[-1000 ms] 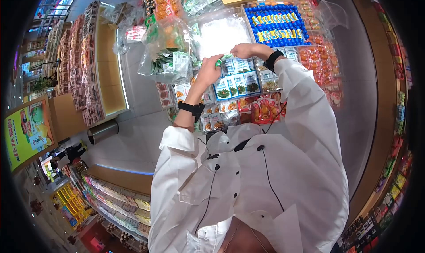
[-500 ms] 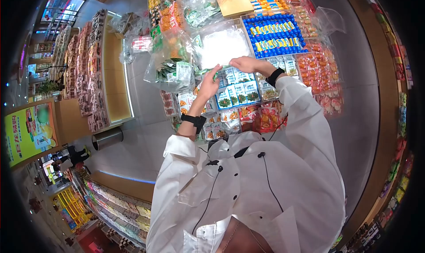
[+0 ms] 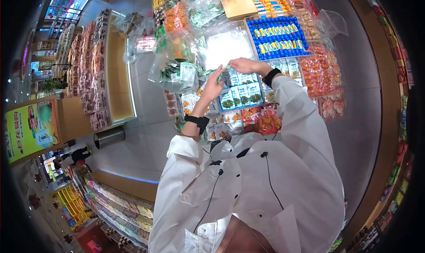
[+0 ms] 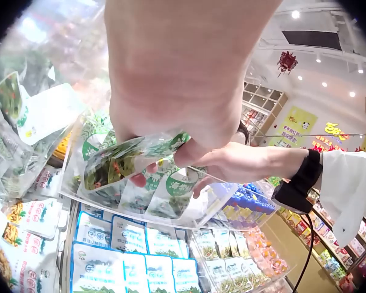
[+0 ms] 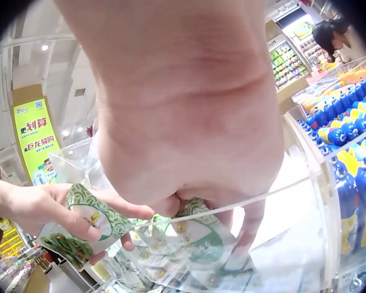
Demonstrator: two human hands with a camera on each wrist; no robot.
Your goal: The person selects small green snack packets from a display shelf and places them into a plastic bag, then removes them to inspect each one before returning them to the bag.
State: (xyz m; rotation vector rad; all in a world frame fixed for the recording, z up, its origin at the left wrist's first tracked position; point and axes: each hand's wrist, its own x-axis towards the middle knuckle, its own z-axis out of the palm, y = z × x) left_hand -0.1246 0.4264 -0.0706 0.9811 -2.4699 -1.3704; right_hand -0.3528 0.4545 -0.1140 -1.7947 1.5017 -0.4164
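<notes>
My left hand (image 3: 213, 85) grips a green-and-white snack packet (image 5: 88, 226) between thumb and fingers, in front of a clear plastic bin (image 4: 140, 213). My right hand (image 3: 245, 66) reaches over the bin's front wall. Its thumb and fingers pinch the top of another green-and-white packet (image 5: 198, 235), seen through the wall in the right wrist view. More such packets line the front of the bin. Behind them lies its bright white floor (image 3: 226, 44). Both hands are close together at the bin's front edge.
White-and-blue packets (image 3: 241, 95) fill the tray nearer my body. Blue-wrapped snacks (image 3: 279, 38) stand in a bin to the right, beside orange packs (image 3: 316, 69). A clear bag (image 3: 175, 71) bulges up at left. Cardboard (image 3: 237, 2) lies behind.
The head view has tilted, so the display sits lower in it. Both hands stay at the bin's front edge, the left one with its packet and its fingers somewhat straighter.
</notes>
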